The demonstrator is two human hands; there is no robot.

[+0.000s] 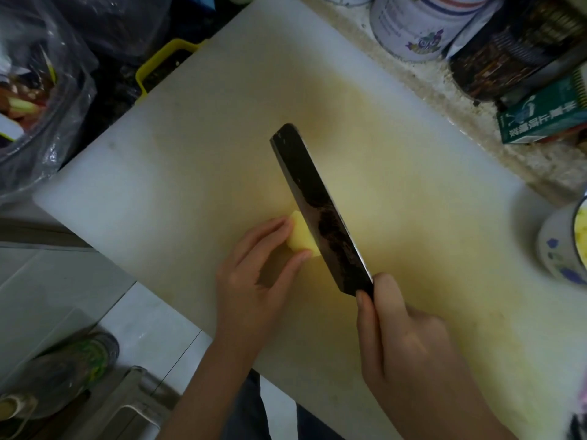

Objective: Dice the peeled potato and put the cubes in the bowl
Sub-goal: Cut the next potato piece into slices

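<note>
A pale yellow piece of peeled potato (301, 237) lies on the large white cutting board (197, 147). My left hand (254, 281) pinches the potato between thumb and fingers from the left. My right hand (406, 347) grips the handle of a dark cleaver (320, 211), whose blade stands on the potato's right side and hides part of it. At the right edge of the view, a white bowl (559, 249) with a blue pattern holds yellow potato cubes (583, 236).
A clear plastic bag (41, 100) of scraps sits at the far left beside a yellow-rimmed container (158, 61). A white tin (422, 27), dark packets (514, 55) and a green box (546, 119) line the counter behind the board. A shoe (66, 369) shows on the floor below.
</note>
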